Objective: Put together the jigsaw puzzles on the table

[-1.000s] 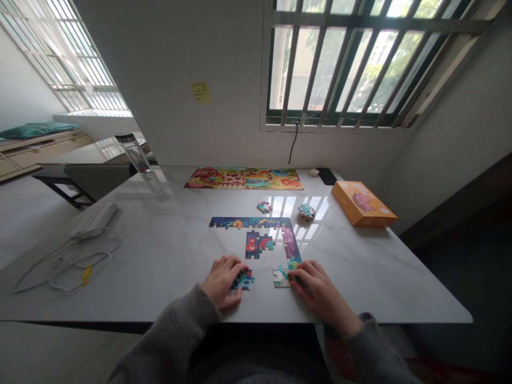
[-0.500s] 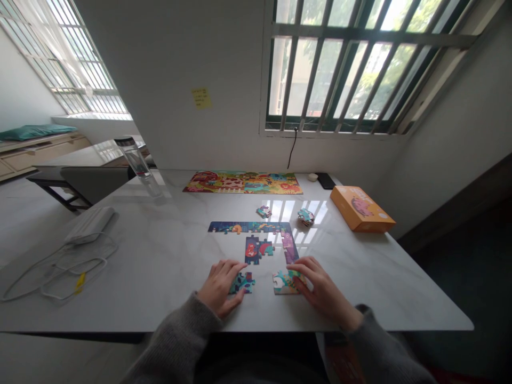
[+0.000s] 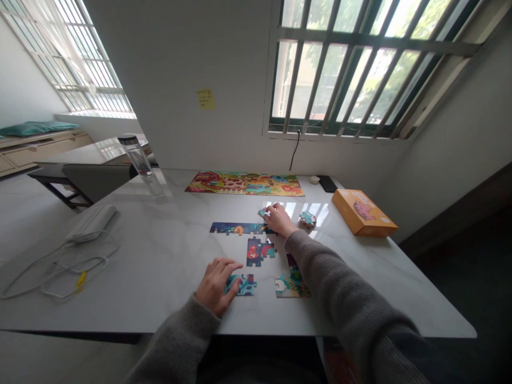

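Note:
My left hand (image 3: pixel 218 285) rests by the near side with thumb and fingers apart, around the left end of a blue puzzle piece (image 3: pixel 246 285) that lies flat. My right hand (image 3: pixel 279 218) reaches across the table, its fingertips closed on a puzzle piece (image 3: pixel 263 212) at the small far stack. Below that hand lies a dark blue strip of joined pieces (image 3: pixel 224 228), its right part covered by my hand. Two joined red pieces (image 3: pixel 254 252) lie inside the corner. A green and orange corner section (image 3: pixel 286 286) sits under my right forearm, partly hidden.
Another stack of pieces (image 3: pixel 308 218) stands right of my right hand. A finished colourful puzzle (image 3: pixel 244 184) lies by the wall. An orange box (image 3: pixel 364 212), a black phone (image 3: pixel 328 184), a clear bottle (image 3: pixel 140 160) and a white device with cable (image 3: pixel 91 223) are around.
My right hand has left the near right corner section and moved forward to the small far stack. My left hand has lifted its fingers slightly off the blue piece.

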A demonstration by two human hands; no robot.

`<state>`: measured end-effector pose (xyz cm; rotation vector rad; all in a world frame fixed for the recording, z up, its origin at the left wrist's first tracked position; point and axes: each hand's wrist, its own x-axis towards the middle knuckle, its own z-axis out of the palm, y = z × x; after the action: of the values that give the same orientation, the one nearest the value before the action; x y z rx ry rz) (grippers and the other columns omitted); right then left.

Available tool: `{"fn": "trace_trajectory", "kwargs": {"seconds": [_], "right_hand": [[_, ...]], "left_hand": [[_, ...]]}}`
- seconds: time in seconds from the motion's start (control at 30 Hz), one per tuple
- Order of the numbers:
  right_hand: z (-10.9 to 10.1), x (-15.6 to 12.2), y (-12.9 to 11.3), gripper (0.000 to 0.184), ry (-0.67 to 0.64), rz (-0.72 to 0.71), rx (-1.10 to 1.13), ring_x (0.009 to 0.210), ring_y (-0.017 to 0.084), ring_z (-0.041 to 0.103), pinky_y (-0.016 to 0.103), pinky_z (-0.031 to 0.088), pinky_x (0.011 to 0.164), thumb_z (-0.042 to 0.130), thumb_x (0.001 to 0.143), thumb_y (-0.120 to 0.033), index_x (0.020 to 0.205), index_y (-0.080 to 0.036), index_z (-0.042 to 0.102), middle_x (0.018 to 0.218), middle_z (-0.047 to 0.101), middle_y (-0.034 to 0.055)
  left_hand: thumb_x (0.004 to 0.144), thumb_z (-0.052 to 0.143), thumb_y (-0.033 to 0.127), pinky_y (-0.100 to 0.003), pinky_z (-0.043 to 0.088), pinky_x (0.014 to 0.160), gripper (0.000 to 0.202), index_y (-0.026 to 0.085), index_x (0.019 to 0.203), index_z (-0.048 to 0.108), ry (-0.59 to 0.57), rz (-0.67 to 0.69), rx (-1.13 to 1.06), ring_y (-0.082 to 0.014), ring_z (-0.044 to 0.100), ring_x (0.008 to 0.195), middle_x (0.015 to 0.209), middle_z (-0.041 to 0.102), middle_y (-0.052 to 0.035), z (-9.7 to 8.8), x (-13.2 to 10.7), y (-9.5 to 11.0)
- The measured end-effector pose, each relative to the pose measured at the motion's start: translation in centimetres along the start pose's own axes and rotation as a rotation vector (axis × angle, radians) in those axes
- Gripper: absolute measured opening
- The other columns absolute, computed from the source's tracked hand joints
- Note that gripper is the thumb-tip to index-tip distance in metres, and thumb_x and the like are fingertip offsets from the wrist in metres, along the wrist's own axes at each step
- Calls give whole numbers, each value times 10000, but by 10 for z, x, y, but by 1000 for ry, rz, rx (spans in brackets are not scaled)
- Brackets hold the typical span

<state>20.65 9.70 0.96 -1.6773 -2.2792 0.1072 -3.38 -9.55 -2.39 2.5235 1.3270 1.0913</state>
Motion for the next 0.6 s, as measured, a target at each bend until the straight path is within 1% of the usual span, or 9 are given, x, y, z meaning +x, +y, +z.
{"fn": "trace_trajectory", "kwargs": {"seconds": [0.13, 0.23, 0.37, 0.47, 0.6], "right_hand": [[9, 9, 1, 314, -14, 61, -43, 1128, 289, 506, 395, 456, 892, 501, 987, -397, 1174, -165, 599, 1187, 550, 160], [9, 12, 1, 317, -33, 69, -64, 1160, 302, 480, 407, 462, 878, 500, 981, -429, 1168, -185, 581, 1216, 551, 152], [5, 17, -2, 267, -62, 69, -79, 1144, 299, 487, 402, 473, 845, 511, 968, -378, 1156, -201, 579, 1225, 570, 139], [1, 16, -7, 271, -56, 72, -94, 1143, 298, 484, 402, 470, 837, 519, 954, -319, 1196, -206, 563, 1234, 580, 142], [-8, 12, -14, 307, -9, 85, -118, 1158, 308, 468, 438, 437, 892, 515, 952, -307, 1240, -201, 536, 1244, 592, 159]], "left_hand": [[921, 508, 205, -410, 449, 896, 249, 194, 1138, 631, -8, -1, -6, -256, 551, 1015, 1078, 634, -91, 0, 0, 1], [926, 507, 212, -413, 455, 895, 247, 195, 1137, 634, -21, 0, -15, -256, 553, 1016, 1080, 633, -94, 1, -1, 0], [925, 511, 224, -413, 463, 896, 248, 203, 1139, 636, -30, -10, -19, -259, 555, 1026, 1086, 630, -98, 2, -2, 0], [925, 511, 219, -417, 461, 899, 246, 199, 1136, 636, -24, -7, -22, -257, 554, 1022, 1081, 627, -98, 2, -2, 0], [927, 509, 219, -417, 459, 893, 247, 199, 1137, 637, -22, -1, -20, -250, 557, 1005, 1073, 630, -96, 2, -2, -1]]}}
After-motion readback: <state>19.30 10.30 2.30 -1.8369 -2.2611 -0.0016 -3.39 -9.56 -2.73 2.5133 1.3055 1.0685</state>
